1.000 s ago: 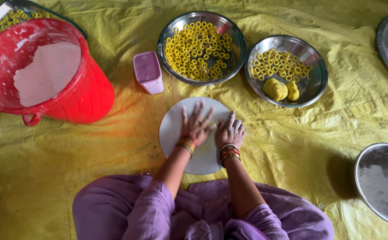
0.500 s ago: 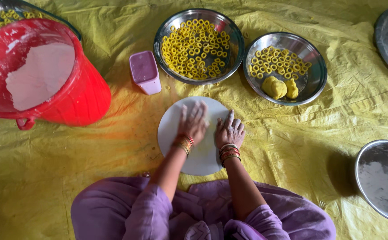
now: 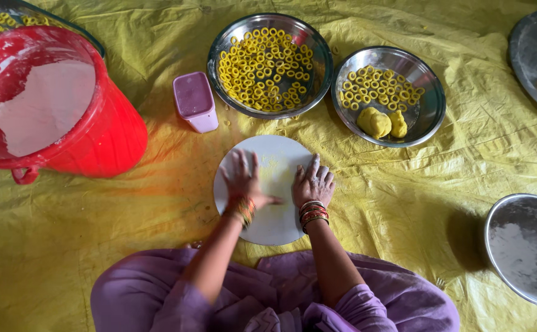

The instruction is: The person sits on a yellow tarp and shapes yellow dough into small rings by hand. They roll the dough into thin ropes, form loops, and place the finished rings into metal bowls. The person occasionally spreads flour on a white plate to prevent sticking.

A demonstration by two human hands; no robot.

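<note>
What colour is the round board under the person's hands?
White, dusted faintly yellow in the middle: the round board shows clearly in the head view, lying on a yellow sheet.

A yellow sheet (image 3: pixel 121 246) covers the ground, and on it at the left stands a red bucket (image 3: pixel 102 141) holding white powder beside a small purple tub (image 3: pixel 196 101). Farther up sit two steel bowls: the large bowl (image 3: pixel 269 27) is full of yellow rings, and the smaller bowl (image 3: pixel 431 110) holds fewer rings (plus two lumps of yellow dough (image 3: pixel 374 122)). An empty steel plate (image 3: pixel 523 246) lies at the lower right, another steel tray (image 3: pixel 529 49) at the upper right edge.
</note>
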